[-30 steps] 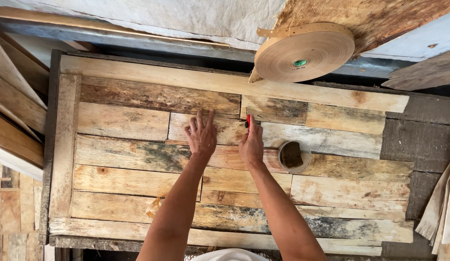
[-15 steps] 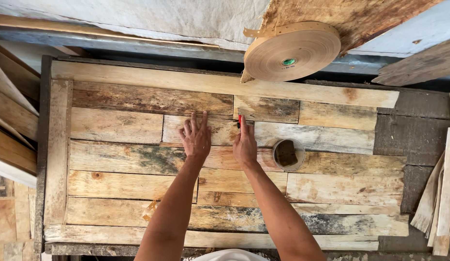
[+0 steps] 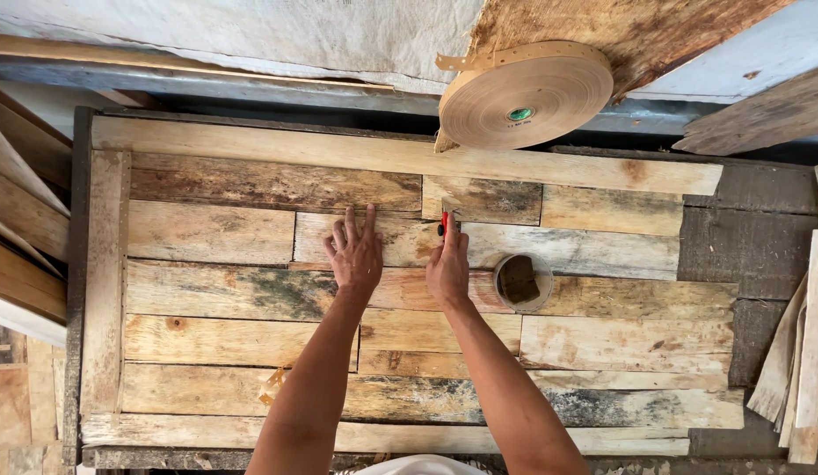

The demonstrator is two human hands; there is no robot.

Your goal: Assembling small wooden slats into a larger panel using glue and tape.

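Red-handled cutting tool held upright at the seam between two pale wooden slats, with both hands close together on the board panel.

The small red-handled tool is gripped in the right hand, whose fingers are curled around it; its tip is pointed away from the body, so its long axis is seen to run across the slats rather than along them. The left hand is laid flat and open, fingers spread, pressed on the weathered plank panel just beside the tool, on its left. Nothing is grasped by that hand. A small round tin with a dark block inside is set just to the right of the right hand, the nearer of the two. A large roll of brown paper tape is seen beyond, well apart.
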